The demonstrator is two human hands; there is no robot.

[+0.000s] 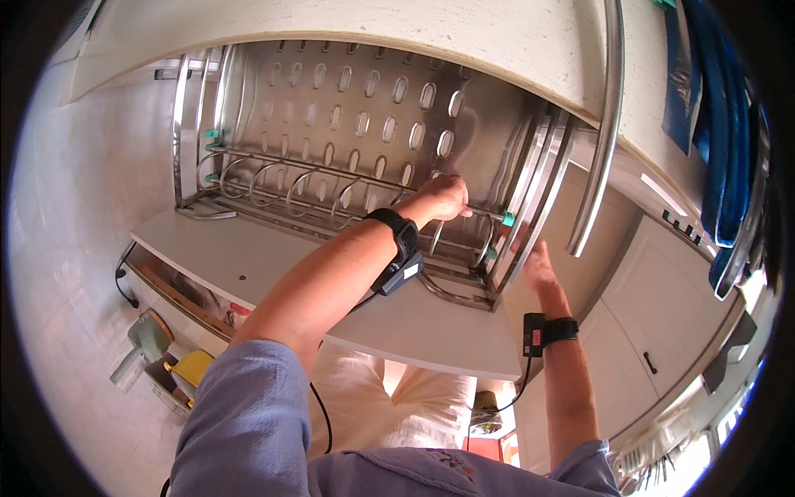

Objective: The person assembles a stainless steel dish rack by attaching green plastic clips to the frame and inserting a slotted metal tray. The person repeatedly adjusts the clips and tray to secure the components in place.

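Note:
A stainless-steel rack (389, 184) with a row of curved wire loops stands on a white board in front of me. Behind the loops rises its metal back panel (331, 108), dotted with oval slots. My left hand (447, 197) reaches across to the rack's front rail, near its right end. Its fingers are curled closed at the rail, and their tips are partly hidden. Just outside the rack's right-hand metal posts is my right hand (537, 258). Its fingers are blurred and partly covered by a post. Green clips (507, 219) sit on the rail ends.
The white board (389, 331) lies between me and the rack, over an open drawer (178, 286). A pale ledge (331, 21) overhangs the rack. A metal bar (604, 141) and blue items (716, 124) are at upper right. White cabinet doors (662, 298) stand to the right.

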